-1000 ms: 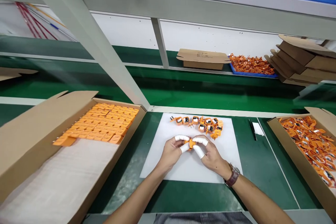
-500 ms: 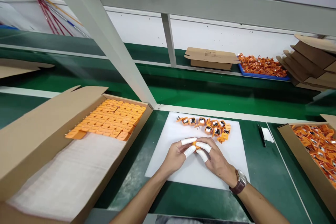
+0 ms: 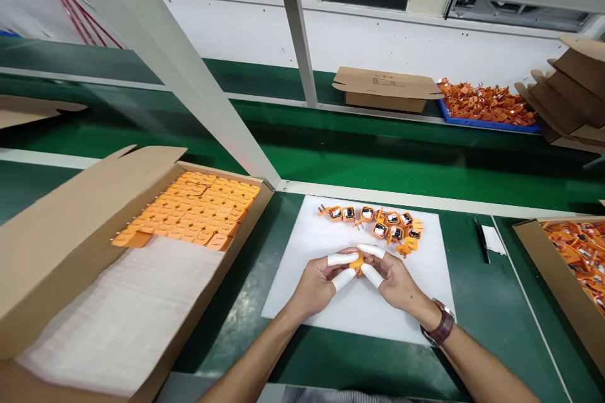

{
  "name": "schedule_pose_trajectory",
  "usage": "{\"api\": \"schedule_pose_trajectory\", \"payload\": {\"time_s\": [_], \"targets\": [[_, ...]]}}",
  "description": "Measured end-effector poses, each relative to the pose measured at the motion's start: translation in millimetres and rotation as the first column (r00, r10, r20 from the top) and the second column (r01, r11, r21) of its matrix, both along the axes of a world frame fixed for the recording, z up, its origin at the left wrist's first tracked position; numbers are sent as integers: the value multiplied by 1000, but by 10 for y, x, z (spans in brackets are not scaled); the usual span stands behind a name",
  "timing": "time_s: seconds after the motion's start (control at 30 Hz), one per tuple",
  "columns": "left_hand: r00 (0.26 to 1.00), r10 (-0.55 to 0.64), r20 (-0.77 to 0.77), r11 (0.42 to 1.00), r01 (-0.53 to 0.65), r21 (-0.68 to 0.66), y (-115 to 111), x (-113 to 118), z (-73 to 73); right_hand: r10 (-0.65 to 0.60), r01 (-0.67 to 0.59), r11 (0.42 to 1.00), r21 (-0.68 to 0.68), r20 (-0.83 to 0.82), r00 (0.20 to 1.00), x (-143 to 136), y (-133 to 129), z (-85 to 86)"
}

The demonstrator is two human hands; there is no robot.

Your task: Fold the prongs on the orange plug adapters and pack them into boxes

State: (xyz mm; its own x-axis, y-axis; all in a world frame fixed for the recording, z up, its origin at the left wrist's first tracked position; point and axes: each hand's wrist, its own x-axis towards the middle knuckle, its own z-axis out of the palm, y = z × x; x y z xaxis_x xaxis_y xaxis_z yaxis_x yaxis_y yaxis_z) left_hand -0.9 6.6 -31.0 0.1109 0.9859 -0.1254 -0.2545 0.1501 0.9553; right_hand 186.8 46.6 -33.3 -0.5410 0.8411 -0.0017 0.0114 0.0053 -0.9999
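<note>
Between the fingertips of both hands is a small orange plug housing [image 3: 357,264], partly covered by fingers. My left hand [image 3: 321,278] pinches it from the left with thumb and index finger, which wear white finger cots. From the right, my right hand [image 3: 390,277] grips the same piece, also with white cots on thumb and index finger. Both hands are over a white sheet [image 3: 302,239]. Just beyond them lie several open orange plug housings [image 3: 379,230] with white and dark parts inside, some showing metal prongs.
At left, an open cardboard box [image 3: 198,302] holds rows of orange pieces and a white liner. Another box [image 3: 543,258] of orange parts stands at right, near a black pen [image 3: 482,240]. Behind are a closed carton [image 3: 385,85], a blue tray [image 3: 491,126] and a slanted metal post [image 3: 203,88].
The orange housing has turned and shows more of its face between my fingers. My right fingers have shifted on it. The camera view has tilted slightly down.
</note>
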Motion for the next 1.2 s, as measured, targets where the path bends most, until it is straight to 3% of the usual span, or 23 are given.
{"api": "schedule_pose_trajectory", "payload": {"time_s": [0.27,0.5,0.67,0.87,1.2], "targets": [[1000,24,-20,998,-23,52,5,25,69,-22,21,999,30,34,999,17,-15,-33],[995,77,-60,994,-72,82,19,53,-4,-7,7,1000,-2,-25,1000,14,-4,-40],[991,88,-100,996,-85,29,41,27,-20,-33,30,997,-69,-48,998,6,8,-47],[989,88,-118,996,-84,38,82,9,48,-88,87,995,-49,-10,996,8,0,-74],[987,51,-152,997,-41,68,70,-12,218,-63,59,997,-54,-90,994,21,14,-79]]}}
